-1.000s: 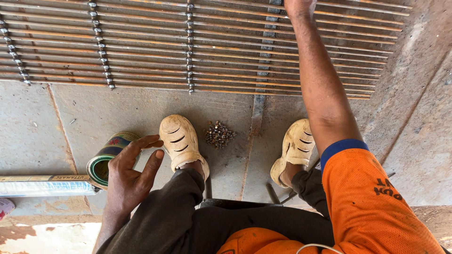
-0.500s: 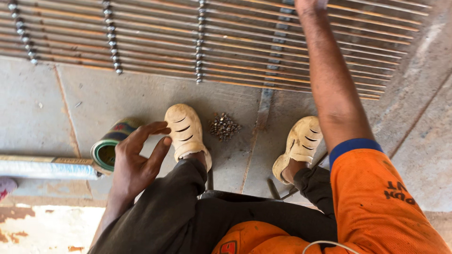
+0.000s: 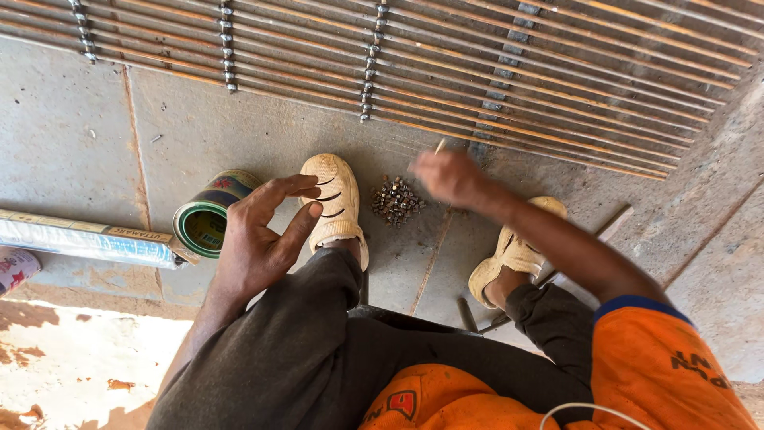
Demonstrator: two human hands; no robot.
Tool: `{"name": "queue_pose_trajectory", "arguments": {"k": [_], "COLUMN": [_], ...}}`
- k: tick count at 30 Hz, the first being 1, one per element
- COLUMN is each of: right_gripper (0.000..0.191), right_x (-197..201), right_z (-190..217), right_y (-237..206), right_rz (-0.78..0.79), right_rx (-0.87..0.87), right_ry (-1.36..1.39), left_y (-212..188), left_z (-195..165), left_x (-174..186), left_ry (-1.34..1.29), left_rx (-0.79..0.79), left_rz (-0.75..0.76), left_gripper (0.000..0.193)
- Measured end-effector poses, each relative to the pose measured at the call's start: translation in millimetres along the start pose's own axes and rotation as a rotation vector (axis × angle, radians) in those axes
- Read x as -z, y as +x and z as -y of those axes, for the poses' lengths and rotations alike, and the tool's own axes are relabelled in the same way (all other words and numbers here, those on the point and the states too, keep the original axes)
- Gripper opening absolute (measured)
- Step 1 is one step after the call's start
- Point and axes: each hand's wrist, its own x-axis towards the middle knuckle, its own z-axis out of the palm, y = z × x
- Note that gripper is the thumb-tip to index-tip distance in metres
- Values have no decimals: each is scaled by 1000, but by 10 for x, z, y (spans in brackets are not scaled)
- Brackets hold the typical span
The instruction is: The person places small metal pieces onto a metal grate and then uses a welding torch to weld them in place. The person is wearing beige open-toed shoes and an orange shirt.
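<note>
My left hand point(image 3: 263, 235) hovers above my left knee with its fingers spread and nothing in it, just right of a tin can point(image 3: 208, 215) lying on its side. My right hand point(image 3: 450, 177) is blurred and low, right beside a small pile of metal nuts point(image 3: 395, 199) on the concrete floor. A thin pale tip shows at its fingers; I cannot tell whether they grip it. Between my cream shoes, left point(image 3: 334, 199) and right point(image 3: 513, 251), lies the pile. A grille of parallel steel rods point(image 3: 557, 87) spreads across the floor ahead.
Strings of nuts point(image 3: 370, 68) run across the rods as spacers. A wrapped long tube point(image 3: 87, 239) lies left of the can. Short metal bars point(image 3: 477, 318) rest by my right foot. A flat steel strip point(image 3: 501, 87) crosses the grille.
My right hand has dropped from the far part of the grille down to the pile of nuts. My left hand has kept its place, fingers still spread.
</note>
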Motion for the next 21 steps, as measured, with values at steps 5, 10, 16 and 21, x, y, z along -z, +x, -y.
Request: {"name": "queue_pose_trajectory", "arguments": {"k": [5, 10, 16, 21], "right_gripper": [34, 27, 8, 12], "right_x": [-368, -376, 226, 1039], "right_z": [285, 346, 117, -746], "right_y": [23, 103, 286, 473], "right_rz": [99, 67, -270, -776], "right_rx": [-160, -180, -707, -718], "right_ry": [53, 93, 531, 669], "left_y": [13, 38, 21, 3], "left_z": [-14, -50, -61, -11], "left_x": [-30, -31, -4, 9], "left_ry": [-30, -24, -4, 22], "left_rx": [-20, -25, 14, 17], "left_rz": [-2, -3, -13, -25], "left_gripper": [33, 33, 32, 31]}}
